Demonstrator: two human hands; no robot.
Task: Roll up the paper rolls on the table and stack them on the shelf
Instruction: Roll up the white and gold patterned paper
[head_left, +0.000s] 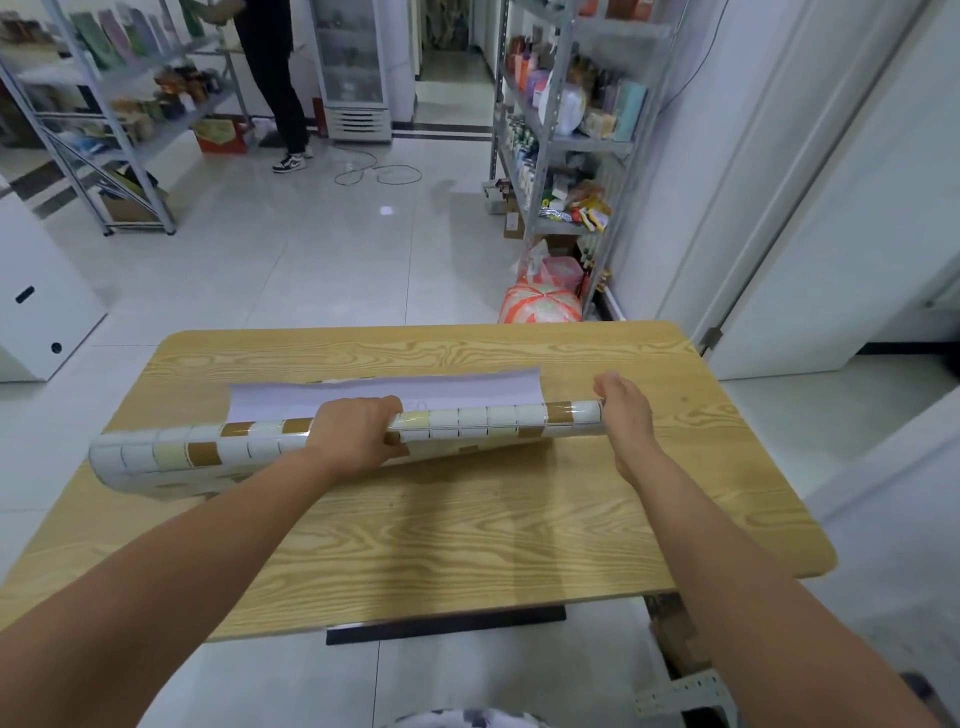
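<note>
White, cream and brown tile print on a glossy paper roll (467, 420); how will it handle?

Light, springy, slick, easily creased, I judge; it lies across the middle of the desk (467, 525), flared loose toward the left edge, tight toward the right.

Hands?

Apart; left hand (358, 431) clamps round its middle; right hand (626, 410) sits at the tight end, grip unclear; holding nearer both ends seems wiser.

Beyond?

Wood-grain top; metal shelf (592, 144) past the far right corner.

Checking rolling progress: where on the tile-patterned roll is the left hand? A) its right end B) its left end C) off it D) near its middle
D: the left hand grips the roll near its middle; the right hand sits at its right end.
</note>
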